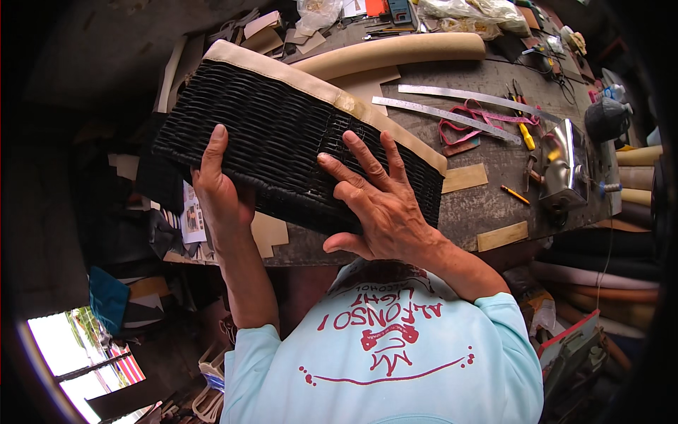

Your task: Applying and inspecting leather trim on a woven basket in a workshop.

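Observation:
A black woven wicker basket (pixel 261 120), trimmed along its far edge with a beige leather strip (pixel 282 76), is tilted in front of me above the table. My left hand (pixel 220 187) grips its near left side, thumb up on the woven face and the other fingers hidden behind it. Spread fingers of my right hand (pixel 381 194) lie on the weave toward the right end, the fingertips near a patch of flatter strands. A shiny, yellowish spot shows on the leather strip above that hand.
A wooden table (pixel 424 212) carries two steel rulers (pixel 452 116), a pink measuring tape (pixel 470 124), yellow-handled pliers (pixel 526 134), a pencil (pixel 515 194) and a shiny metal container (pixel 567 166). Behind the basket lies a rolled beige sheet (pixel 402 53). Leather rolls (pixel 600 265) are stacked at right.

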Motion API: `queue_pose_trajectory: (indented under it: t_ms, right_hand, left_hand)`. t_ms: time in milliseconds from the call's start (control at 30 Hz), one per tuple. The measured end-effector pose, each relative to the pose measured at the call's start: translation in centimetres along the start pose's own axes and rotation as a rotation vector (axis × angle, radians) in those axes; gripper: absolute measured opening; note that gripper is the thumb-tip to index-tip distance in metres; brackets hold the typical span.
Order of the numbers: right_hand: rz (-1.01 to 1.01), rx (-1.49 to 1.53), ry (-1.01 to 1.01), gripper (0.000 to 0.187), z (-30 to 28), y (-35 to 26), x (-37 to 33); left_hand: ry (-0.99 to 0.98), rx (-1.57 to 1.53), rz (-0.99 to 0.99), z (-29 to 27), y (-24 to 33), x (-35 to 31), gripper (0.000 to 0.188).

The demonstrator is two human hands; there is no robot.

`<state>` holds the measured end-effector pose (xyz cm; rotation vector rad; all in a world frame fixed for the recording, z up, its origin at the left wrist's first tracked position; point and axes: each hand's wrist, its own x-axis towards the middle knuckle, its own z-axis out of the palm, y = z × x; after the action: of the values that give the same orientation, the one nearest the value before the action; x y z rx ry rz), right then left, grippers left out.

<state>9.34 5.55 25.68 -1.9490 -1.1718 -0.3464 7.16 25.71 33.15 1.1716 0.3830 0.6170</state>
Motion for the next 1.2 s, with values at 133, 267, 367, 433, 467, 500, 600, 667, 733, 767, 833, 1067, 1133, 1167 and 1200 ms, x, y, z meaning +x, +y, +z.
queue_pose_trajectory:
  t_ms: [133,267,367,433,467,500,600,667,733,767,833,1067,1133,1167,1200]
  right_hand:
    - [-0.105,0.031,-0.010,0.051,0.1,-0.1,0.0]
    - [-0.179,0.033,-0.021,0.045,0.3,-0.3,-0.1]
    - [-0.202,0.021,-0.009,0.042,0.5,-0.4,-0.1]
    - [-0.217,-0.039,-0.029,0.040,0.4,-0.3,-0.1]
    - [-0.218,-0.039,-0.029,0.040,0.3,-0.2,0.0]
    - [-0.227,-0.013,-0.043,0.039,0.1,0.0,0.1]
    - [-0.246,0.028,-0.062,0.039,-0.2,0.3,0.2]
    - [-0.257,0.043,-0.067,0.039,-0.2,0.7,0.1]
    - [-0.279,0.038,0.001,0.040,0.0,1.0,-0.3]
    - [-0.278,0.035,0.001,0.040,0.1,1.2,-0.5]
    - [-0.196,0.015,0.140,0.044,0.3,1.3,-0.7]
    - [-0.145,-0.033,-0.020,0.052,-0.5,0.9,-0.1]
    - [-0.242,-0.008,-0.076,0.050,-1.9,0.9,-0.5]
    - [-0.289,0.013,-0.067,0.049,-2.6,1.0,-1.0]
    - [-0.217,0.034,0.043,0.048,-3.7,1.0,-1.8]
  left_hand:
    - [-0.003,-0.014,-0.001,-0.3,0.0,0.2,0.033]
    - [-0.003,-0.016,-0.025,-0.2,0.1,0.3,0.033]
    - [-0.006,-0.029,-0.020,-0.3,0.0,0.3,0.034]
    - [0.002,-0.019,-0.012,-0.4,-0.2,0.4,0.033]
    - [0.003,-0.019,-0.011,-0.5,-0.1,0.4,0.033]
    - [-0.004,-0.024,-0.015,-0.4,0.0,0.4,0.033]
    - [-0.018,-0.050,-0.036,-0.6,0.1,0.6,0.031]
    - [-0.025,-0.070,-0.053,-0.8,0.1,0.8,0.029]
    - [-0.043,-0.058,-0.042,-0.8,0.1,0.9,0.028]
    - [-0.046,-0.060,-0.042,-0.7,0.0,1.0,0.028]
    - [-0.008,-0.042,-0.032,-0.8,0.0,1.1,0.032]
    - [-0.016,-0.015,0.003,-0.1,-0.1,1.0,0.033]
    - [-0.032,-0.053,-0.034,0.3,0.1,1.0,0.030]
    - [-0.034,-0.055,-0.037,0.5,0.2,0.9,0.030]
    - [-0.057,-0.050,-0.066,0.7,0.2,1.1,0.030]
